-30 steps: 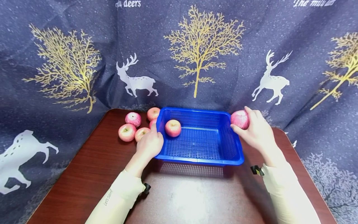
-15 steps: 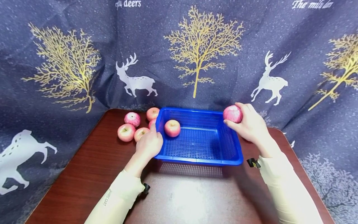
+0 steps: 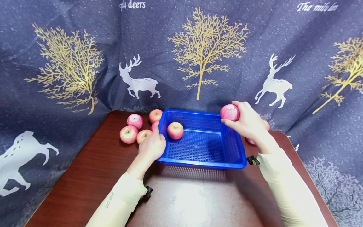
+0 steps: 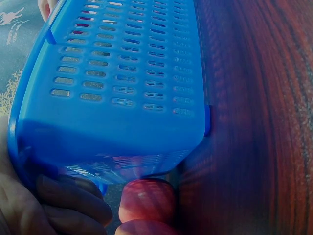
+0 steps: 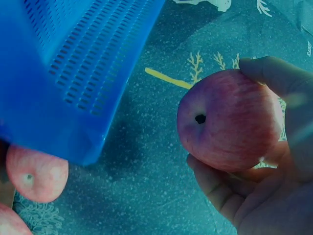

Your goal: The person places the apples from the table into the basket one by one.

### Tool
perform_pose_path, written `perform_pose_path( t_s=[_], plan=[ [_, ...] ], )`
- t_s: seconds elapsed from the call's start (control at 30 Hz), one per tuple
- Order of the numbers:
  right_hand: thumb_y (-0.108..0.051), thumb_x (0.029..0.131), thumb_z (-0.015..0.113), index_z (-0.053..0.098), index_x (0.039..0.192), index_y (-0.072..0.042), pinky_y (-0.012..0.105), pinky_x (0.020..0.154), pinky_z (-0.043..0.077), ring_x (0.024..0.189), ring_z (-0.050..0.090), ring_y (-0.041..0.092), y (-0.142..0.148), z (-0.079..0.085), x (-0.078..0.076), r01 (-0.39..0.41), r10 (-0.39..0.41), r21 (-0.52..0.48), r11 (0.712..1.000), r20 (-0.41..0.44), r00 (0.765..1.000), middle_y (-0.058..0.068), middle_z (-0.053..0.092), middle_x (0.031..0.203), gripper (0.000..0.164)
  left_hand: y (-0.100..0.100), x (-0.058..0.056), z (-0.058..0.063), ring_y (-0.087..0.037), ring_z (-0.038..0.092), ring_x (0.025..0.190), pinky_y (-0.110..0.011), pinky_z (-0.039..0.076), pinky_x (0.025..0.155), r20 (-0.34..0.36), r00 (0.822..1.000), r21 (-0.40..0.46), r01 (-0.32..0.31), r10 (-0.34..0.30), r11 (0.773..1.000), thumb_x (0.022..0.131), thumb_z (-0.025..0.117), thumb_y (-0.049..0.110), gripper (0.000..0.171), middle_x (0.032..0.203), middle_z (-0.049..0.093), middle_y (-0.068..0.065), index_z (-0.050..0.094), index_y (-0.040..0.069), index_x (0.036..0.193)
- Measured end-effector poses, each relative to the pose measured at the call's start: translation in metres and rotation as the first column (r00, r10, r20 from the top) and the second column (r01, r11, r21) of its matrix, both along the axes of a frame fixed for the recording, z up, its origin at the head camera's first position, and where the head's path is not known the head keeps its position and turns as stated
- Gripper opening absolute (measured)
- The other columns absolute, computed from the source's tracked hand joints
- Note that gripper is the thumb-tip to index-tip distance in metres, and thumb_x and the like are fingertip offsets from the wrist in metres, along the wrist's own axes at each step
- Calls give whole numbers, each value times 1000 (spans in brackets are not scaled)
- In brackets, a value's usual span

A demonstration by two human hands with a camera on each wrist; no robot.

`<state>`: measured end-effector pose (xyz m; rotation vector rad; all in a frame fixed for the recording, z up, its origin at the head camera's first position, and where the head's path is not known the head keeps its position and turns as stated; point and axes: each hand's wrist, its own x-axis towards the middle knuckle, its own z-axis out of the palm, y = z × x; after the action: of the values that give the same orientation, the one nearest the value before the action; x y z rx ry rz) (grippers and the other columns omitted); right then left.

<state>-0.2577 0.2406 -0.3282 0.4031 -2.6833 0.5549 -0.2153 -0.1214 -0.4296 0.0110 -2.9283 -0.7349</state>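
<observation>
In the head view a blue plastic basket [image 3: 198, 163] with perforated walls stands on the table, one red apple [image 3: 175, 130] inside at its left end. My left hand [image 3: 152, 145] grips the left rim; the left wrist view shows its fingers [image 4: 73, 200] curled beneath the rim. Thumb and fingers of my right hand [image 3: 246, 121] hold another red apple [image 3: 230, 112] above the basket's far right corner. That held apple [image 5: 230, 120] shows its dark hollow end in the right wrist view, with the basket [image 5: 93, 63] beside it.
Several apples [image 3: 129, 134] lie on the brown table [image 3: 93, 176] left of the basket. More apples sit to its right, partly hidden by my right hand and forearm; one apple [image 5: 38, 174] shows under the basket's corner. A dark cloth [image 3: 170, 47] with deer and trees hangs behind.
My right hand has carried its apple left and up, from beside the basket's right rim to above its far right corner. Apples behind that hand have come into view. The left hand stays put.
</observation>
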Motion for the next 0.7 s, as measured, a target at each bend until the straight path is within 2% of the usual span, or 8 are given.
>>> perform_pose_path(
  t_s=[0.2, 0.47, 0.7],
  plan=[
    [-58, 76, 75, 51, 134, -12, 52, 83, 46, 101, 56, 28, -8, 0, -4, -33, 33, -5, 999, -6, 999, 10, 54, 120, 77, 1, 0, 0, -37, 62, 85, -54, 48, 70, 15, 1000, 6, -8, 8, 1000, 101, 36, 33, 52, 104, 65, -19, 33, 8, 146],
    [-61, 74, 75, 51, 132, -14, 49, 79, 48, 97, 57, 25, -18, -4, -12, -47, 47, 21, 999, -7, 999, 6, 54, 119, 79, 1, 0, -1, -38, 62, 85, -55, 48, 68, 8, 1000, 13, -11, 11, 1000, 100, 37, 33, 54, 106, 66, -19, 32, 9, 148],
    [-58, 72, 78, 50, 133, -13, 50, 83, 48, 104, 56, 27, -31, -7, -19, -72, 73, 30, 997, -9, 997, 8, 54, 124, 81, 1, -2, -2, -39, 62, 84, -55, 48, 67, 10, 1000, 8, -10, 10, 1000, 100, 37, 32, 56, 105, 65, -21, 30, 8, 149]
  ],
)
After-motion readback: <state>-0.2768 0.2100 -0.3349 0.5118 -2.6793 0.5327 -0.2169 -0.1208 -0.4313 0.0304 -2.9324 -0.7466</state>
